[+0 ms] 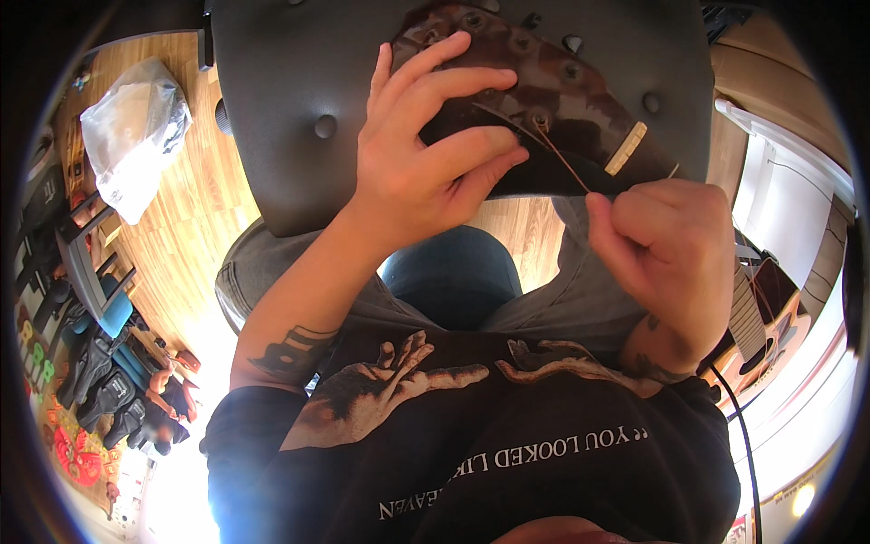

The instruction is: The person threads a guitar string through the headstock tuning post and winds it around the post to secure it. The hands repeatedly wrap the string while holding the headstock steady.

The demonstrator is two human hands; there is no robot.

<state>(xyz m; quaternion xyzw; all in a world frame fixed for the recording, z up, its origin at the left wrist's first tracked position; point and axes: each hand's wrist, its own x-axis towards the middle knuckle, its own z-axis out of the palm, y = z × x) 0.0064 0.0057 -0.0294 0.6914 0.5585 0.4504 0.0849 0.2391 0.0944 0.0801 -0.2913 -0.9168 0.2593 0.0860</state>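
Note:
A glossy dark brown guitar headstock lies on a padded black seat in front of me. It has metal tuning posts and a pale nut at its right end. My left hand rests over its left part with the fingers spread; thumb and index tips come close together at the near edge. A thin copper-coloured guitar string runs from a tuning post to my right hand. That hand is closed, pinching the string between thumb and curled fingers. A short end of string sticks out left of the post.
Buttons dot the black padded seat. On the wooden floor at left lies a clear plastic bag. A wooden guitar body stands at lower right, near a black cable. Bags and clutter line the far left.

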